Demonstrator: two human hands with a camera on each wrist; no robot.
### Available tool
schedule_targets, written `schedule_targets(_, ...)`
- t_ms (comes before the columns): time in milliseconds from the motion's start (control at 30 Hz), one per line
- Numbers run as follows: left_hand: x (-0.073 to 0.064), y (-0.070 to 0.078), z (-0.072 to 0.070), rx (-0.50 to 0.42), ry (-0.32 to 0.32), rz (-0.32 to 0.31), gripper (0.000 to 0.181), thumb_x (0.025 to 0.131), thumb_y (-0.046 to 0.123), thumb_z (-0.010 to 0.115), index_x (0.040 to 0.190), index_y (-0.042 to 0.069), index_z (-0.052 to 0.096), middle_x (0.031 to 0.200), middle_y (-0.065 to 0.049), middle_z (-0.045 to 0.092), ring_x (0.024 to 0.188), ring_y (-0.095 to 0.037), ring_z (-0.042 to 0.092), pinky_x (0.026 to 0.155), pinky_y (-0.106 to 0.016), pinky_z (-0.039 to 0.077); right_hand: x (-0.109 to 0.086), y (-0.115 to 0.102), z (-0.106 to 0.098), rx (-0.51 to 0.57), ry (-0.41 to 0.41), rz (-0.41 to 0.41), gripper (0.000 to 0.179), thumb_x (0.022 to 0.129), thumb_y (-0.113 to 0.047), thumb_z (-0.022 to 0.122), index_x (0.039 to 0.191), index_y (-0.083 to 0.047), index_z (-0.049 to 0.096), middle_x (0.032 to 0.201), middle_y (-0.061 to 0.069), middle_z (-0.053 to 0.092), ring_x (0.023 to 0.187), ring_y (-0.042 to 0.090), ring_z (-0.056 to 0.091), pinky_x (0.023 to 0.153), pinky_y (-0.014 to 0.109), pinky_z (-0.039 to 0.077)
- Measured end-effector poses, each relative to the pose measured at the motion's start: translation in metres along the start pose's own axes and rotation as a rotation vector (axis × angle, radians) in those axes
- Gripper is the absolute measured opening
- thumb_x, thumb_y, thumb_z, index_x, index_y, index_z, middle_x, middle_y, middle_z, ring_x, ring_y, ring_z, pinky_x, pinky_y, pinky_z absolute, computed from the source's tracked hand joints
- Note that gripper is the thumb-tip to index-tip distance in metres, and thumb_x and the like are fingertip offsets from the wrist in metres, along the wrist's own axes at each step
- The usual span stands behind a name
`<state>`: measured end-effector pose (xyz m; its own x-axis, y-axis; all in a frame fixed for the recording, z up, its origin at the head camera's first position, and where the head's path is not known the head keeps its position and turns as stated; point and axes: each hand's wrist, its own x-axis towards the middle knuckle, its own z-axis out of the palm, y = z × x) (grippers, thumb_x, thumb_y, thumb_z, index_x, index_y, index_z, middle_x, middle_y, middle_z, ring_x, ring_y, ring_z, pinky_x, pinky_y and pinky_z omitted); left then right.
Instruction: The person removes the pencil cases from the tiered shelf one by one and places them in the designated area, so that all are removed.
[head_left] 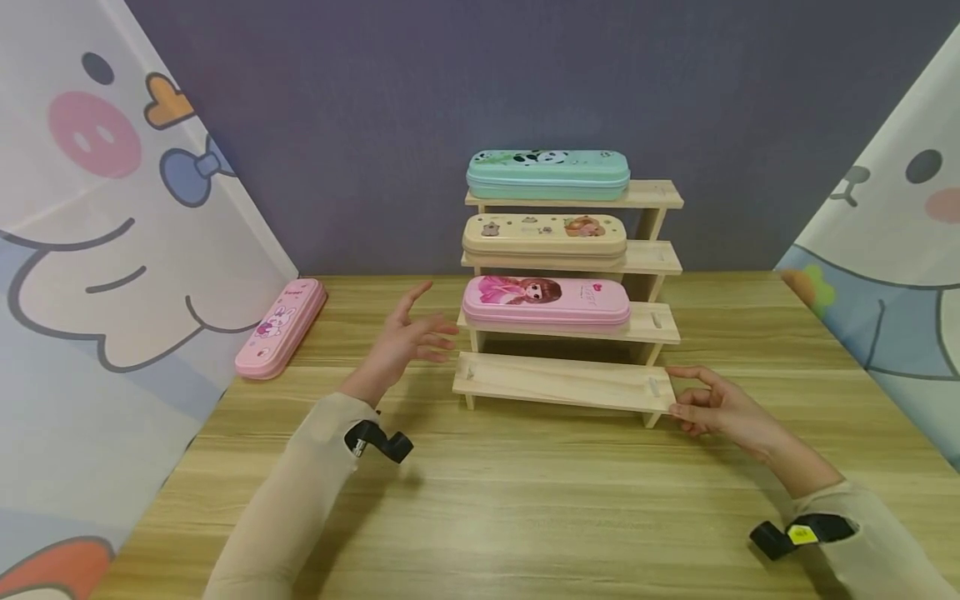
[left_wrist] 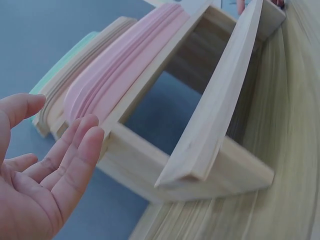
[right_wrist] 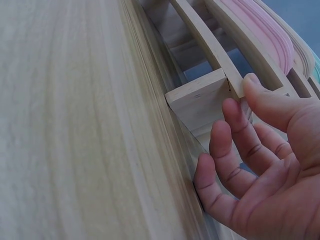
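A stepped wooden rack [head_left: 562, 380] stands on the table. A green panda pencil case [head_left: 547, 177] lies on its top step, a cream one [head_left: 543, 237] below, then a pink one [head_left: 546, 302] with a doll picture. The lowest step carries no case. My right hand [head_left: 716, 410] holds the right end of that lowest step, thumb and fingers curled at the board's corner [right_wrist: 235, 90]. Left of the rack, my left hand [head_left: 405, 340] hangs above the table with fingers spread and nothing held. Its fingertips [left_wrist: 92, 137] are near the rack's left side.
Another pink pencil case [head_left: 281, 329] with a rabbit picture lies on the table [head_left: 480, 500] at the left, beside the cartoon-printed side panel [head_left: 135, 208]. A grey-blue wall [head_left: 337, 125] rises behind the rack. A second printed panel [head_left: 900, 217] bounds the right side.
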<state>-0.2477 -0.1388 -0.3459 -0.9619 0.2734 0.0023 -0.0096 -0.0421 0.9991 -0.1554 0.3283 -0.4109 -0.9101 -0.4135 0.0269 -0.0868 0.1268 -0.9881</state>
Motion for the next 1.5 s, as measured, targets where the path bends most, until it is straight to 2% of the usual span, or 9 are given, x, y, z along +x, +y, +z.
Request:
schedule_targets(100,0.004,0.002,0.009,0.012,-0.018,-0.008,0.069,0.101,0.012,0.056,0.158,0.023,0.019,0.110,-0.028,0.067,0.085,-0.033,0.072,0.080,-0.056,0.057,0.000,-0.001,0.000,-0.003,0.003,0.005,0.054,0.098,0.006,0.056,0.134,-0.033,0.051,0.092,0.005,0.069,0.072,0.013,0.064,0.062,0.028,0.058)
schedule_targets(167,0.007,0.003,0.013,0.032,-0.032,-0.024,0.069,0.101,0.013,0.057,0.158,0.023,0.020,0.114,-0.031,0.065,0.087,-0.037,0.071,0.076,-0.053,0.059,0.000,-0.001,0.000,-0.004,0.005,0.007,0.053,0.098,0.005,0.056,0.134,-0.033,0.050,0.092,0.005,0.069,0.072,0.013,0.064,0.062,0.028,0.058)
schedule_targets(333,0.010,0.007,0.021,0.062,-0.073,-0.063,0.071,0.100,0.016,0.059,0.158,0.024,0.019,0.112,-0.028,0.068,0.081,-0.032,0.072,0.065,-0.039,0.062,-0.001,-0.001,0.001,-0.004,0.006,0.013,0.053,0.098,0.005,0.057,0.133,-0.034,0.050,0.092,0.005,0.068,0.073,0.013,0.064,0.062,0.028,0.058)
schedule_targets(467,0.014,0.009,0.026,0.048,-0.109,-0.078,0.073,0.099,0.019,0.061,0.158,0.023,0.018,0.106,-0.025,0.069,0.073,-0.025,0.072,0.064,-0.039,0.062,-0.001,-0.001,0.001,-0.007,0.005,0.013,0.052,0.098,0.004,0.057,0.133,-0.034,0.050,0.093,0.004,0.069,0.073,0.013,0.063,0.062,0.028,0.058)
schedule_targets(667,0.020,0.008,0.032,0.018,-0.159,-0.110,0.072,0.100,0.018,0.060,0.158,0.025,0.017,0.093,-0.018,0.071,0.069,-0.027,0.072,0.062,-0.039,0.062,-0.002,0.000,0.001,-0.009,-0.003,0.011,0.053,0.098,0.004,0.056,0.133,-0.035,0.049,0.093,0.002,0.068,0.071,0.013,0.062,0.061,0.027,0.056)
schedule_targets(900,0.022,0.008,0.034,0.089,-0.202,-0.151,0.075,0.103,0.030,0.056,0.160,0.031,0.007,0.101,-0.021,0.072,0.071,-0.030,0.073,0.063,-0.041,0.062,-0.003,0.001,0.001,-0.005,-0.010,0.011,0.053,0.099,0.004,0.056,0.136,-0.034,0.048,0.093,0.002,0.067,0.071,0.013,0.062,0.061,0.027,0.056)
schedule_targets(1100,0.022,0.008,0.036,0.157,-0.206,-0.114,0.071,0.103,0.033,0.056,0.159,0.032,0.012,0.100,-0.022,0.072,0.071,-0.031,0.073,0.061,-0.041,0.061,-0.002,0.000,0.000,-0.022,0.013,0.006,0.054,0.099,0.004,0.056,0.135,-0.035,0.049,0.092,0.003,0.067,0.072,0.014,0.063,0.063,0.029,0.057)
schedule_targets(1367,0.017,0.003,0.042,0.111,-0.168,-0.107,0.066,0.101,0.023,0.061,0.154,0.026,0.022,0.109,-0.031,0.067,0.068,-0.029,0.073,0.056,-0.039,0.061,-0.001,0.000,-0.001,-0.019,0.004,0.006,0.053,0.098,0.005,0.056,0.134,-0.035,0.049,0.092,0.003,0.067,0.072,0.014,0.062,0.062,0.029,0.057)
schedule_targets(1500,0.011,0.002,0.046,0.089,-0.158,-0.101,0.064,0.099,0.019,0.062,0.151,0.022,0.024,0.115,-0.031,0.063,0.066,-0.026,0.072,0.053,-0.037,0.060,-0.001,0.001,-0.001,-0.019,-0.002,0.005,0.053,0.099,0.004,0.056,0.134,-0.035,0.048,0.092,0.003,0.067,0.071,0.014,0.062,0.061,0.028,0.057)
